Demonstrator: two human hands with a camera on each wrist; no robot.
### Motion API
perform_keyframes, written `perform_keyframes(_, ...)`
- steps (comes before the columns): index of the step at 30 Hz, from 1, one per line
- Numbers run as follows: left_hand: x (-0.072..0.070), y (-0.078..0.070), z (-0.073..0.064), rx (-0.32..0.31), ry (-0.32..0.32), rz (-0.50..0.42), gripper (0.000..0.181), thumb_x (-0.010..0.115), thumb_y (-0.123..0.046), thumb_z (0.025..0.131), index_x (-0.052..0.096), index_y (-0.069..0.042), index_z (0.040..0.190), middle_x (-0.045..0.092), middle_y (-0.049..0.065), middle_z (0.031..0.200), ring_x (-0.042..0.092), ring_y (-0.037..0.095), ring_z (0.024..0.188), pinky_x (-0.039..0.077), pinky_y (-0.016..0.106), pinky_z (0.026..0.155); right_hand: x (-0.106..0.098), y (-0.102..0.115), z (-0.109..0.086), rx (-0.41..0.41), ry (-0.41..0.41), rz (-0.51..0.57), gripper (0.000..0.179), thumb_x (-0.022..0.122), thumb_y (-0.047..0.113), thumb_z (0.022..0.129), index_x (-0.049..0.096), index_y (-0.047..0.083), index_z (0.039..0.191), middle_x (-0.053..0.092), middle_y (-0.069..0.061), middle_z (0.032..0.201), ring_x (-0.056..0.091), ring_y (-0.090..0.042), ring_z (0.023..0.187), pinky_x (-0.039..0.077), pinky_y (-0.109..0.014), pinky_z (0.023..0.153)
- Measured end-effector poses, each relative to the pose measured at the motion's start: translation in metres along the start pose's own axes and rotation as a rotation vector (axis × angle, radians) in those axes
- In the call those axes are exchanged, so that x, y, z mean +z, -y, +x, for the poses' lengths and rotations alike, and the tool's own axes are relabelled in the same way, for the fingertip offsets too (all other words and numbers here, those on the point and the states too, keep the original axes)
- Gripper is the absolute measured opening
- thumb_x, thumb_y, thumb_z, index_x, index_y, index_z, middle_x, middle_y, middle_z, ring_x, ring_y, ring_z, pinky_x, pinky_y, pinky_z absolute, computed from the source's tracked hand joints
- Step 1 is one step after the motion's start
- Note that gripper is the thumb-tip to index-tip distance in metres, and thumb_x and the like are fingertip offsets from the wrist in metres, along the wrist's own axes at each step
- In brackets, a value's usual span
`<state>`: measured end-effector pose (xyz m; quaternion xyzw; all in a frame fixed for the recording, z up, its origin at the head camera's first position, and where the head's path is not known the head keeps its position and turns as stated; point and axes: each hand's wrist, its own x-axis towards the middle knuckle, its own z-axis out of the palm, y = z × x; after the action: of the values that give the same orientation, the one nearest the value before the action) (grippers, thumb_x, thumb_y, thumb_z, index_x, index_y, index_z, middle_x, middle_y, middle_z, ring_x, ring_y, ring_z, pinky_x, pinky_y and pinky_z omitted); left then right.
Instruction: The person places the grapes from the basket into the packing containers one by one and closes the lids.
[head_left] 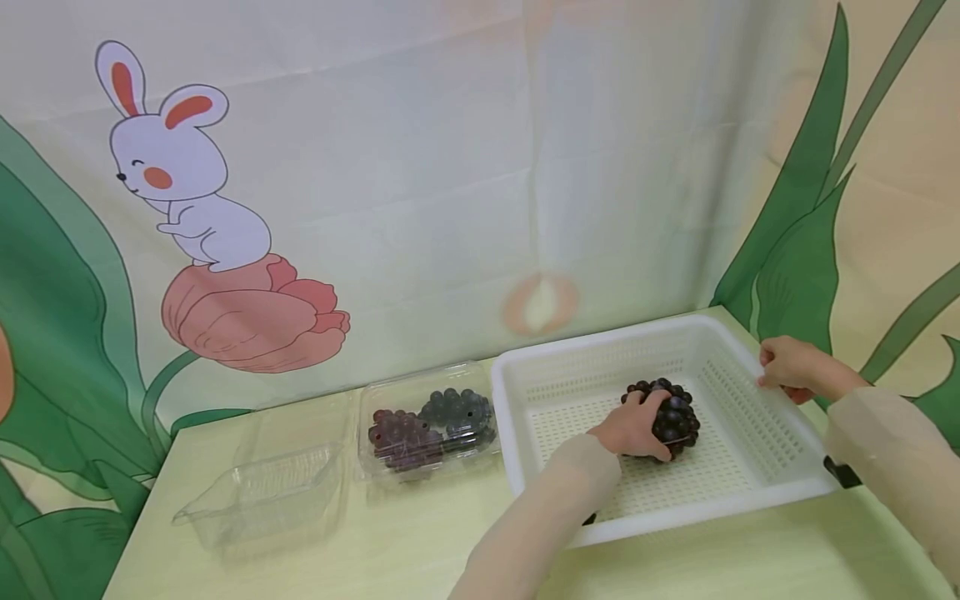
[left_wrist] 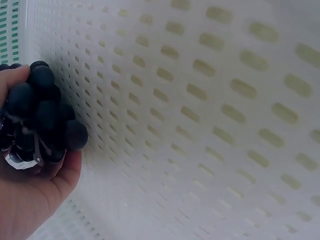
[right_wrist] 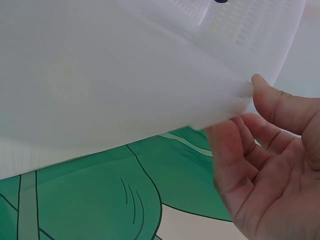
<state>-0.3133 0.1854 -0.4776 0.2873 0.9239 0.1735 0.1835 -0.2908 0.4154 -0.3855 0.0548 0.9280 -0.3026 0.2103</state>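
Note:
A bunch of dark grapes [head_left: 681, 419] is in the white perforated basket [head_left: 720, 504]. My left hand [head_left: 632, 427] reaches into the basket from the front and grips the bunch, fingers spread over its left side. Seen from the left wrist, the thumb and fingers wrap round the grapes [left_wrist: 47, 112], close to the perforated surface; the stem shows between the berries. At the right side of the basket, my right hand [head_left: 806, 368] pinches the rim. The right wrist view has its thumb on top of the basket edge [right_wrist: 220, 111] and fingers beneath.
Left of the basket stands a clear plastic box [head_left: 420, 379] holding reddish and dark grapes. Farther left lies a clear plastic tray [head_left: 262, 500]. A cloth backdrop [head_left: 420, 200] with a printed rabbit hangs behind the pale table [head_left: 420, 542].

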Motion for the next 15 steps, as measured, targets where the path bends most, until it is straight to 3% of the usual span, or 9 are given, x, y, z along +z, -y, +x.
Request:
perform_keyframes(9, -0.0017, 0.0034, -0.0016, 0.007, 0.032, -0.023, 0.083, 0.069, -0.025, 0.075, 0.016, -0.038, 0.137, 0.018, 0.002, 0.145, 0.054, 0.02, 0.102, 0.045, 0.028, 0.071, 0.0004, 0.0002, 0.0008, 0.008, 0.001, 0.005, 0.022, 0.053, 0.007, 0.084, 0.032, 0.002, 0.079, 0.031, 0.002, 0.052, 0.032, -0.009, 0.045, 0.035, -0.023, 0.044)
perform_keyframes(15, -0.0049, 0.0073, -0.0037, 0.016, 0.039, -0.076, 0.081, 0.068, -0.021, 0.075, 0.018, -0.038, 0.137, 0.018, 0.002, 0.146, 0.058, 0.019, 0.081, 0.043, 0.028, 0.063, 0.0003, -0.0006, 0.0023, 0.008, -0.003, -0.002, 0.022, 0.054, 0.008, 0.084, 0.033, 0.002, 0.079, 0.032, 0.002, 0.052, 0.033, -0.009, 0.045, 0.036, -0.023, 0.045)
